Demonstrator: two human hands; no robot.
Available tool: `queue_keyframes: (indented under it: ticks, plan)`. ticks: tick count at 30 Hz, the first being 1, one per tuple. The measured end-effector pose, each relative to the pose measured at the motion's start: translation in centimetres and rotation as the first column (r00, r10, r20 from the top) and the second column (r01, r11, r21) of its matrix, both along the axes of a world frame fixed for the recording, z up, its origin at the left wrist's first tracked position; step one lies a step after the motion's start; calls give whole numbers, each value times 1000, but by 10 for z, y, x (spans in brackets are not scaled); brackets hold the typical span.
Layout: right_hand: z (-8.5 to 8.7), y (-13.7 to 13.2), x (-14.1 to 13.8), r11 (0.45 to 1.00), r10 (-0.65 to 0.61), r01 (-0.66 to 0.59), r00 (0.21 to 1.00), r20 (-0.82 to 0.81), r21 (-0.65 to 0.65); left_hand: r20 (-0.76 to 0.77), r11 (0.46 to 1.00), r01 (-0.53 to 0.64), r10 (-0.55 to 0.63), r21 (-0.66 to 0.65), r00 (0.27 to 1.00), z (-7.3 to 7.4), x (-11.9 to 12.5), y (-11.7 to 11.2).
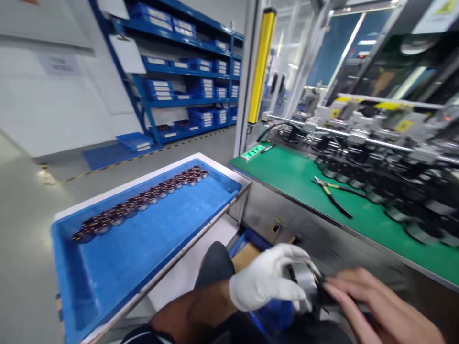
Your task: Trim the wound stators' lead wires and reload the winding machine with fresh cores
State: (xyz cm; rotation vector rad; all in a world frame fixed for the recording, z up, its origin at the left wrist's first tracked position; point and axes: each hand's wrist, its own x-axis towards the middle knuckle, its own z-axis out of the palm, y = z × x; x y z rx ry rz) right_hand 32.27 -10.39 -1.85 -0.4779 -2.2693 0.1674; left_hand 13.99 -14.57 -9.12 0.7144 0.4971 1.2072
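Note:
My left hand [267,282], in a white glove, curls round a round part with a silvery metal side [305,278], low in front of me above my lap. Close against the right side of that part, the fingertips of my bare right hand [373,298] are pinched together at something dark. Blur and the fingers hide what this dark piece is. To the left, a long blue tray [150,258] contains a band of round parts with copper-coloured tops [143,199].
A green-topped bench [287,167] on the right bears cutting pliers [333,195] and a row of black and silver round parts [376,188] before machine fixtures. A yellow bar [262,67] stands on the machine's frame. Blue shelves [182,67] with trays are behind.

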Motion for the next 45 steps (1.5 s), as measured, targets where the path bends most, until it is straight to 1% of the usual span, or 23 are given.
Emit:
queue_keyframes:
  ticks: [2, 3, 5, 7, 11, 14, 17, 19, 20, 21, 23, 25, 27, 29, 30, 31, 32, 34, 36, 39, 42, 43, 45]
  plan:
    - [10, -5, -10, 990, -87, 81, 995, -46, -118, -180, 970, -227, 239, 86, 954, 13, -2, -4]
    - [12, -6, -14, 976, -127, 111, 989, -73, -188, -283, 946, -290, 321, 146, 904, 16, -3, -6]
    - [11, -5, -19, 947, -147, 109, 983, -108, -301, -456, 918, -301, 391, 260, 799, 17, -6, -8]
    - [8, -3, -20, 924, -141, 80, 981, -137, -374, -587, 905, -209, 403, 371, 702, 17, -11, -9]
    - [3, -2, -17, 889, -60, -25, 983, -171, -456, -780, 854, 100, 413, 511, 470, 31, -17, -7]
    - [1, 0, -14, 874, 1, -93, 982, -190, -477, -835, 865, 179, 369, 469, 408, 42, -16, -4]
    - [0, 3, -11, 863, 45, -146, 976, -214, -484, -849, 919, 130, 279, 371, 450, 41, -12, -4]
    - [-1, 4, -9, 863, 72, -175, 971, -228, -473, -793, 931, 49, 281, 363, 541, 33, -11, -5]
    - [-1, 3, -8, 866, 85, -187, 969, -233, -463, -744, 920, 2, 316, 392, 589, 28, -12, -6]
    - [-1, 2, -7, 872, 95, -196, 967, -236, -449, -684, 895, -40, 368, 445, 629, 24, -12, -7]
    - [0, -1, -7, 884, 109, -205, 964, -243, -419, -568, 805, -87, 486, 587, 665, 16, -15, -8]
    - [3, 3, -5, 892, 137, -223, 963, -234, -394, -520, 713, -59, 562, 699, 643, 13, -18, -8]
    - [8, 22, -3, 909, 155, -212, 971, -182, -358, -524, 675, -39, 606, 737, 599, 13, -21, -8]
    - [14, 58, 0, 962, 36, -43, 999, -32, -268, -526, 682, -91, 635, 726, 566, 13, -23, -8]
    - [16, 81, 2, 976, -112, 119, 992, 51, -182, -516, 688, -143, 650, 712, 557, 12, -23, -8]
    - [17, 105, 4, 944, -307, 323, 935, 180, -72, -507, 695, -199, 662, 691, 553, 12, -24, -8]
    - [17, 128, 5, 914, -385, 404, 895, 226, -41, -496, 701, -255, 671, 666, 552, 11, -24, -9]
    - [13, 168, 6, 879, -455, 478, 836, 307, 2, -475, 709, -345, 682, 615, 556, 11, -24, -10]
    - [6, 190, 6, 860, -479, 510, 789, 384, 26, -481, 731, -393, 671, 558, 565, 13, -24, -11]
    - [-1, 196, 7, 841, -503, 536, 719, 480, 79, -500, 775, -432, 629, 461, 595, 19, -25, -13]
    - [-3, 188, 12, 845, -499, 521, 683, 533, 123, -436, 799, -433, 594, 416, 676, 24, -26, -12]
    - [-3, 184, 15, 850, -492, 511, 678, 546, 131, -424, 800, -436, 592, 413, 685, 24, -26, -12]
    - [-2, 178, 20, 860, -477, 489, 673, 566, 143, -434, 783, -461, 618, 417, 656, 23, -24, -11]
